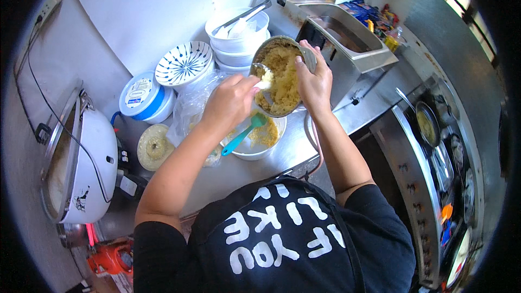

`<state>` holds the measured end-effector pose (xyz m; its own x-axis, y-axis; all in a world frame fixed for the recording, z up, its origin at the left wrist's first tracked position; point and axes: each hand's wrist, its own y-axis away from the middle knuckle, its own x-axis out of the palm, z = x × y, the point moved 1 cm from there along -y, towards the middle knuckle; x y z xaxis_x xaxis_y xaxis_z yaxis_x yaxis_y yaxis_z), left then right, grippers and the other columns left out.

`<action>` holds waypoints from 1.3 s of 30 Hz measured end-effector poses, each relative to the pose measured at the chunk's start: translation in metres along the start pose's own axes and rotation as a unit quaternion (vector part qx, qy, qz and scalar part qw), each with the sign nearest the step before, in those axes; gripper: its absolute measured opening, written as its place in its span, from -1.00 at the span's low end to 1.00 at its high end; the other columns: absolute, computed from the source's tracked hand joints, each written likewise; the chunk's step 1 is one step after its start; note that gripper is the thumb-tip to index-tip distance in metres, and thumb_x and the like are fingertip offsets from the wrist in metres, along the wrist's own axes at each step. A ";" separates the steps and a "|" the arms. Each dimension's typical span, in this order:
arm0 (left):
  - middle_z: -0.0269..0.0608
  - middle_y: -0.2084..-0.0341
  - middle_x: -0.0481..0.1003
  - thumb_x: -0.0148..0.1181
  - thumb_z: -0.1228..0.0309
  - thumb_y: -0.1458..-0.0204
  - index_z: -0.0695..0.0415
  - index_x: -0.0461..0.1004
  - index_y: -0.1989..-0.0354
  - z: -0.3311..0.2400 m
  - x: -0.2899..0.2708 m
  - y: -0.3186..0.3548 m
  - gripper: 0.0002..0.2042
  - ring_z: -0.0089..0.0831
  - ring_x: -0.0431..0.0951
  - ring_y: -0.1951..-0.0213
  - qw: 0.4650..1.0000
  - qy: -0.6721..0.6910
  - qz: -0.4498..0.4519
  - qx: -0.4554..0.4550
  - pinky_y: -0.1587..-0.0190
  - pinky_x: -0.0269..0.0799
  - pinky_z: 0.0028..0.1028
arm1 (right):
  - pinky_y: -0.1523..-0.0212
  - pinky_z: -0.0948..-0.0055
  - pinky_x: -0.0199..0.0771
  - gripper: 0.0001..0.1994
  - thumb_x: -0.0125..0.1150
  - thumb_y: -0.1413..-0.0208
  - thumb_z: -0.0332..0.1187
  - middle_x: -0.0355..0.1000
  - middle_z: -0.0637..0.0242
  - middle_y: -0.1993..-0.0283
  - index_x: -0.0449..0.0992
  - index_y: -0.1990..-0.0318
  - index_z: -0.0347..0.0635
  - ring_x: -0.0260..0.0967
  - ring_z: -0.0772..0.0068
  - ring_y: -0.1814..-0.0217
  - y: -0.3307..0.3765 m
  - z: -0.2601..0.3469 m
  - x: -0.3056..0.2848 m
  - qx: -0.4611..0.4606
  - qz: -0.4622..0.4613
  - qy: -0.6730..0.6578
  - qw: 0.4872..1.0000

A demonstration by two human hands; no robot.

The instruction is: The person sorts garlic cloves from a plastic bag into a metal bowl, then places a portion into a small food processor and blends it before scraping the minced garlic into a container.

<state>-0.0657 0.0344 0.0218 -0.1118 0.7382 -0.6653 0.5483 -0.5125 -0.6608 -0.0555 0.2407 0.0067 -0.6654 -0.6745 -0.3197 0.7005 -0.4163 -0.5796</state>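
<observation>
I am tilting the metal bowl (282, 76) by its three-o'clock rim in my right hand (313, 82), while my left hand (230, 100), closed on a spoon (262, 75), is scraping soft, crumbly, clingy yellow mash.

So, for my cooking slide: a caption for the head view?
Right hand tilts metal bowl; left hand spoons yellow crumbly mix.

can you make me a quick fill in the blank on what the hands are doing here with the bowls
1. The right hand tilts a ____ bowl full of yellowish crumbly food.
2. The left hand holds a ____ at that bowl's rim.
3. Below them on the counter, a white bowl has a utensil with a ____ handle resting in it.
4. At the far left, the white rice cooker has its lid ____.

Missing words: metal; spoon; teal; open
</observation>
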 end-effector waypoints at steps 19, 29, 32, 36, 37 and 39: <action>-0.33 0.63 0.42 0.09 0.13 -0.18 0.26 0.47 0.40 0.041 0.035 0.107 -0.63 -0.66 0.33 0.68 0.736 0.242 -0.144 -0.616 0.67 0.22 -0.62 | -0.34 -0.29 -0.38 -0.64 0.08 -0.18 -0.32 0.31 0.35 -0.27 0.43 -0.15 0.01 -0.02 0.19 -0.47 -0.030 -0.043 0.019 -0.043 0.047 -0.044 0.997; -0.30 0.56 0.51 0.15 0.23 -0.16 0.26 0.54 0.25 0.035 -0.023 0.111 -0.71 -0.66 0.43 0.59 0.782 0.265 -0.223 -0.519 0.58 0.33 -0.63 | -0.29 0.40 0.09 -0.64 0.08 -0.17 -0.52 0.37 0.13 -0.18 0.38 -0.12 -0.46 0.21 0.27 -0.29 -0.017 -0.032 0.024 0.029 -0.002 -0.214 0.976; -0.28 0.59 0.53 0.16 0.23 -0.14 0.24 0.56 0.34 0.047 -0.084 0.122 -0.73 -0.64 0.48 0.56 0.793 0.105 -0.266 -0.538 0.54 0.37 -0.59 | -0.20 0.43 0.24 -0.62 0.05 -0.19 -0.52 0.36 0.11 -0.17 0.34 -0.15 -0.46 0.32 0.36 -0.16 -0.012 -0.023 0.020 0.096 -0.012 -0.269 0.958; -0.10 0.56 0.56 0.12 0.22 -0.14 0.25 0.56 0.36 0.105 -0.129 0.179 -0.70 -0.36 0.55 0.53 0.825 -0.125 -0.233 -0.499 0.43 0.42 -0.42 | -0.19 0.42 0.27 -0.60 0.01 -0.20 -0.51 0.37 0.12 -0.16 0.30 -0.21 -0.39 0.34 0.38 -0.15 -0.002 -0.001 0.015 0.138 -0.029 -0.265 0.954; -0.15 0.59 0.54 0.10 0.19 -0.14 0.24 0.56 0.38 0.126 -0.131 0.198 -0.68 -0.40 0.53 0.55 0.827 -0.164 -0.225 -0.489 0.43 0.41 -0.42 | -0.18 0.41 0.28 -0.59 0.01 -0.20 -0.52 0.37 0.12 -0.16 0.30 -0.21 -0.38 0.34 0.38 -0.15 0.000 0.005 0.015 0.140 -0.031 -0.265 0.954; -0.24 0.64 0.50 0.07 0.14 -0.15 0.23 0.55 0.40 0.170 -0.126 0.230 -0.64 -0.47 0.49 0.58 0.828 -0.238 -0.206 -0.463 0.44 0.37 -0.42 | -0.18 0.41 0.29 -0.59 0.01 -0.21 -0.52 0.37 0.12 -0.16 0.29 -0.22 -0.37 0.34 0.37 -0.15 0.004 0.011 0.016 0.144 -0.035 -0.273 0.951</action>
<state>-0.0662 -0.2506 -0.1050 -0.6415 0.3968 -0.6565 0.7579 0.4601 -0.4624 -0.0606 0.2214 0.0072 -0.5349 -0.8225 0.1933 0.7537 -0.5679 -0.3307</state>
